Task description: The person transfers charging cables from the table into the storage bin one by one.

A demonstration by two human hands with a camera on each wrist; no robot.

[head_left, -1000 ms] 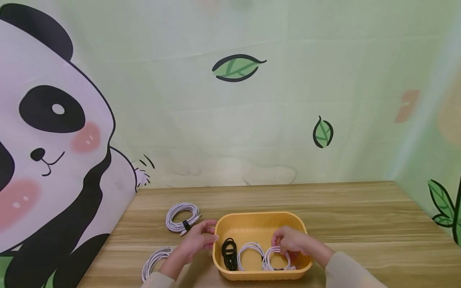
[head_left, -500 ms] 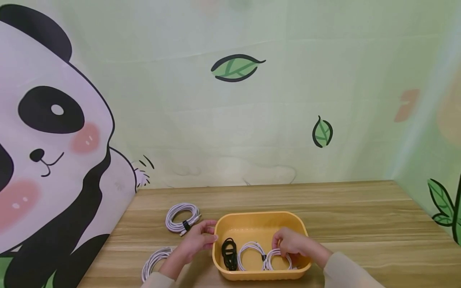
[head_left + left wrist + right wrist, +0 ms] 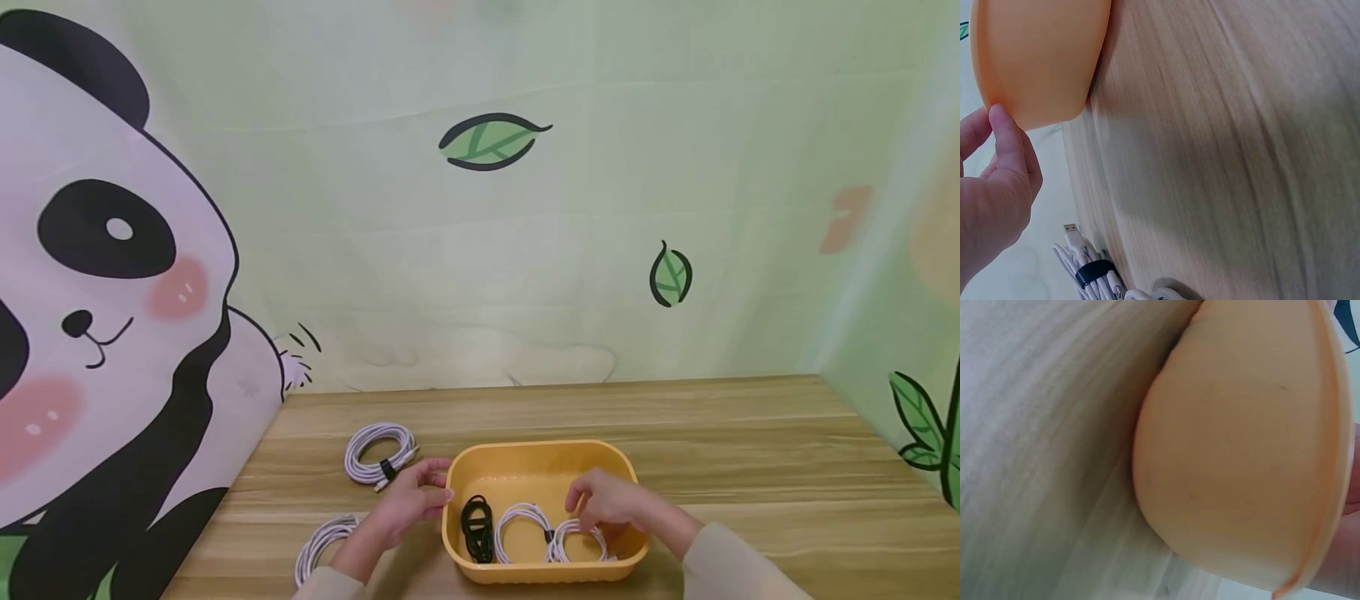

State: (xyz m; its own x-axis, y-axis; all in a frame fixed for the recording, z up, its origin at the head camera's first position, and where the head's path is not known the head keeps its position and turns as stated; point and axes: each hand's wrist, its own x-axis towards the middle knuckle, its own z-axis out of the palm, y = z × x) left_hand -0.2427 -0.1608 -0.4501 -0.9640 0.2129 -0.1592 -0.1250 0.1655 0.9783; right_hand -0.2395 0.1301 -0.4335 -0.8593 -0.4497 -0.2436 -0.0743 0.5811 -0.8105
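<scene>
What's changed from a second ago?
The right grip has loosened and lifted slightly, and seems to have let go of the rightmost white cable, which has shifted slightly right in the tub. The left grip still holds the tub's rim; the black cable hasn't moved.

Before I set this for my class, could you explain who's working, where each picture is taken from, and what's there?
No robot: a person works bare-handed. One camera, worn on the head, looks forward and down; one sits on each wrist. The left hand pinches the rim of a yellow bin. The right hand is inside, over a white cable coil; whether it touches is unclear. The bin also holds a second white coil and a black cable. Two more white coils lie on the wooden table.
</scene>
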